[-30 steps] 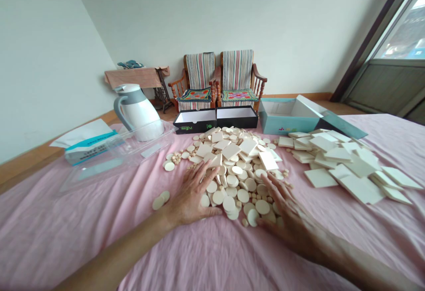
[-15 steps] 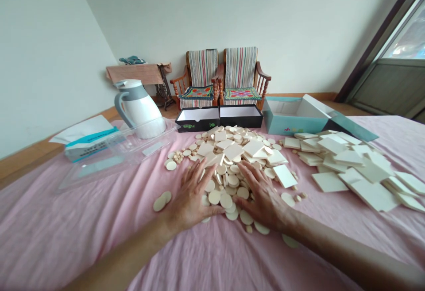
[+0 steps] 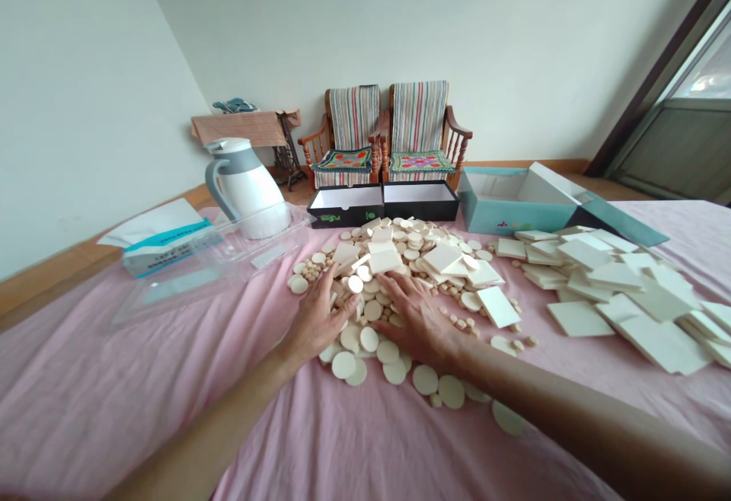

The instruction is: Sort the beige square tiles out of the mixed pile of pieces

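A heap of pale wooden pieces lies before me: round discs (image 3: 368, 339), square tiles (image 3: 384, 259) and small blocks (image 3: 461, 324). My left hand (image 3: 317, 318) rests against the heap's left side, thumb out and fingers apart, some fingertips hidden among the pieces. On the heap's right side my right hand (image 3: 419, 320) lies palm down over the discs with its fingers stretched out. Neither hand grips a piece. A few discs (image 3: 451, 392) lie loose on the cloth near my right forearm.
A pile of square tiles (image 3: 645, 288) spreads at the right. Behind stand two black box trays (image 3: 346, 215) and a teal box (image 3: 508, 215). Left are a white and grey jug (image 3: 256, 196), a clear plastic tray (image 3: 171, 295) and a tissue pack (image 3: 163, 250) on the pink cloth (image 3: 142, 410).
My hands have pushed farther into the heap, the right one shifting left. Discs between them have shifted, and the loose pair at the left now lies by the heap's near edge.
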Available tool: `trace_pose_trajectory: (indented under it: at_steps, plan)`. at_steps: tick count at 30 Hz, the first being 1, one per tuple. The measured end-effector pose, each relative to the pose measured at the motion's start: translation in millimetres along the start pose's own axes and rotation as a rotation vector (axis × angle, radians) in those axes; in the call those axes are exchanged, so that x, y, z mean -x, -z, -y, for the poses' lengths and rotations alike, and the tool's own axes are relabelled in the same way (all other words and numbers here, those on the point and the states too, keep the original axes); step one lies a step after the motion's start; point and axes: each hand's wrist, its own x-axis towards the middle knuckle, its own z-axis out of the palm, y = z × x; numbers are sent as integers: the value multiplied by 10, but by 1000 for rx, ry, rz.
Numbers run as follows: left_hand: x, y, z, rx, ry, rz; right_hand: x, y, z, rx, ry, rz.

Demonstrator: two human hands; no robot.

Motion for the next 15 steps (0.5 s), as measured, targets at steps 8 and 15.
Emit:
trace_pose_trajectory:
  at_steps: [8,15]
  plan:
    - [-71,4,-35,141,-52,-64,-467,-220,196,-19,28,44]
    - [-225,-15,-195,179,-37,-89,-654,-91,112,-168,133,13]
